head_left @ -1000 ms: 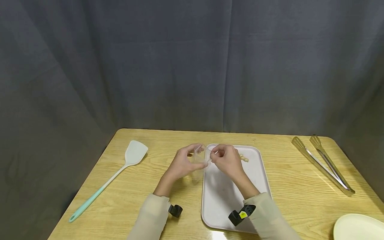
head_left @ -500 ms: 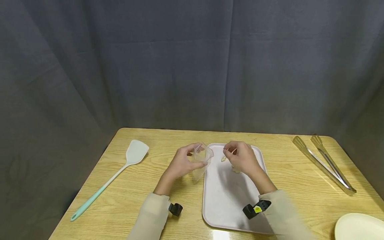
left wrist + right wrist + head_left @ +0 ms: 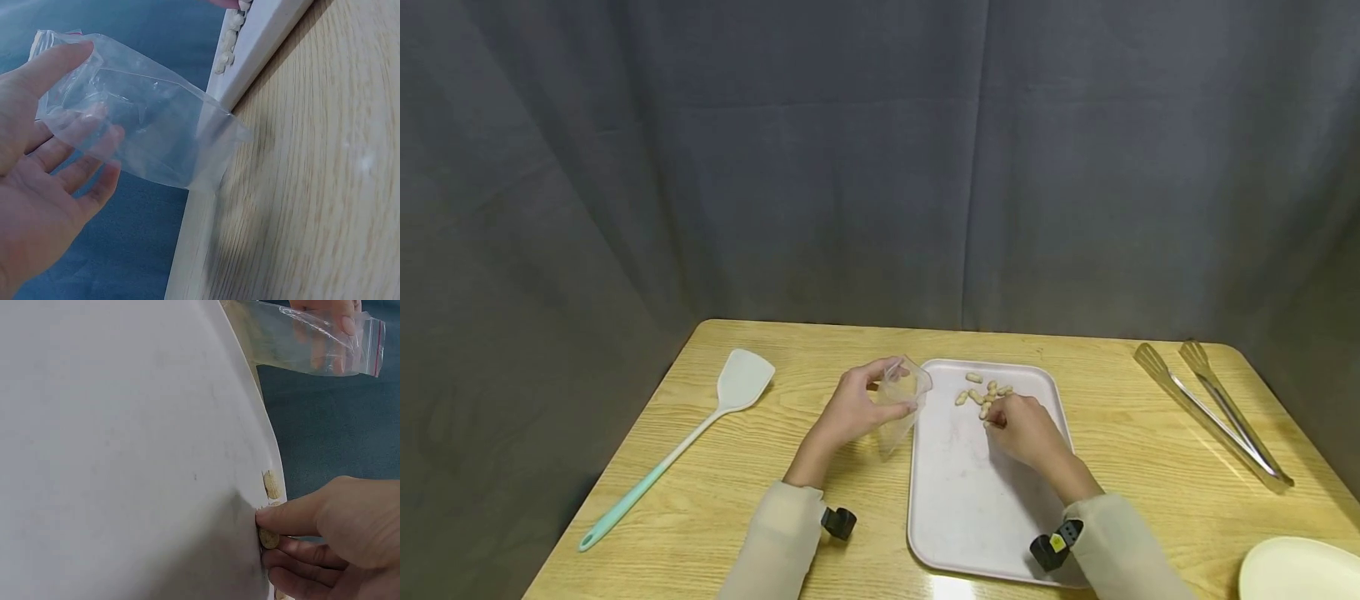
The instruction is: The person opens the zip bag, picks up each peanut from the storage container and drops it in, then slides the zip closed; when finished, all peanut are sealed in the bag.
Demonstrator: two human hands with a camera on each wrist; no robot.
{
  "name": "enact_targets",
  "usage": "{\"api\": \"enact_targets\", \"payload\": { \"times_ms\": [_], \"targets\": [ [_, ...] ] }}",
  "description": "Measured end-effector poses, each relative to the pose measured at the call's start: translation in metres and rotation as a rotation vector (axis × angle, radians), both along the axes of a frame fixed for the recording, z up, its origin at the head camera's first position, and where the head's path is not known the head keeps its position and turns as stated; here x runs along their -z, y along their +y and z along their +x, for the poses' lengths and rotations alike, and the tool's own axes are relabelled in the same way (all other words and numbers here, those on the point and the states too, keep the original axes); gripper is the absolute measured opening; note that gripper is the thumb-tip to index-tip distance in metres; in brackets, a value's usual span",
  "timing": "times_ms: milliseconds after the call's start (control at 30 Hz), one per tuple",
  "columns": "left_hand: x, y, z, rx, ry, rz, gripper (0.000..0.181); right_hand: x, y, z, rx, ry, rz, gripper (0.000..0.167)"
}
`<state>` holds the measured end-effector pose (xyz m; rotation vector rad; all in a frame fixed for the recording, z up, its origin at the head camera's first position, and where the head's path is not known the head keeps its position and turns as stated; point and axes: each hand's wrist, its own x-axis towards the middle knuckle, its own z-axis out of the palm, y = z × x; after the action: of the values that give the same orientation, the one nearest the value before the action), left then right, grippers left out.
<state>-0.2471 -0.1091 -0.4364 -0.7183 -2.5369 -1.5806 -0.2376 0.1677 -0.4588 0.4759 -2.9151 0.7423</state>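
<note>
A clear zip bag point(image 3: 904, 398) is held by my left hand point(image 3: 859, 406), thumb and fingers curled round its open mouth; in the left wrist view the bag point(image 3: 156, 119) looks empty and hangs beside the tray's edge. Several peanuts point(image 3: 975, 396) lie at the far end of the white tray point(image 3: 962, 500). My right hand point(image 3: 1028, 432) is down at the near side of that group. In the right wrist view its thumb and fingers pinch a peanut point(image 3: 269, 538), while another peanut point(image 3: 272, 485) lies close by.
To the left lies a white spatula point(image 3: 742, 381) with a mint handle. Metal tongs point(image 3: 1217, 417) rest at the right, and a cream plate point(image 3: 1300, 571) sits in the near right corner. A dark curtain point(image 3: 850, 167) hangs behind the table.
My right hand has moved from the bag's mouth rightward and nearer, down to the peanuts, uncovering several of them. The left hand and bag have stayed in place.
</note>
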Motion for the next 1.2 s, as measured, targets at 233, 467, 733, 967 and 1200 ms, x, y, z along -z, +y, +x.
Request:
{"api": "enact_targets", "payload": {
  "times_ms": [233,467,733,967,1200],
  "targets": [
    [-0.001,-0.004,0.000,-0.014,0.005,0.002,0.062,-0.001,-0.002,-0.001,-0.016,0.016,-0.015,0.008],
    [-0.003,-0.007,0.000,-0.003,-0.002,0.001,0.064,-0.027,-0.009,-0.008,-0.103,0.112,-0.028,0.007],
    [-0.003,-0.007,-0.001,0.003,-0.003,-0.006,0.065,-0.085,-0.051,-0.013,-0.186,0.164,-0.087,0.003],
    [-0.004,-0.005,0.000,0.010,-0.008,-0.030,0.066,-0.111,-0.087,-0.009,-0.301,0.140,-0.123,0.005],
    [-0.004,-0.005,0.001,0.017,-0.034,-0.022,0.065,-0.106,-0.094,-0.010,-0.324,0.157,-0.099,0.005]
  ]
}}
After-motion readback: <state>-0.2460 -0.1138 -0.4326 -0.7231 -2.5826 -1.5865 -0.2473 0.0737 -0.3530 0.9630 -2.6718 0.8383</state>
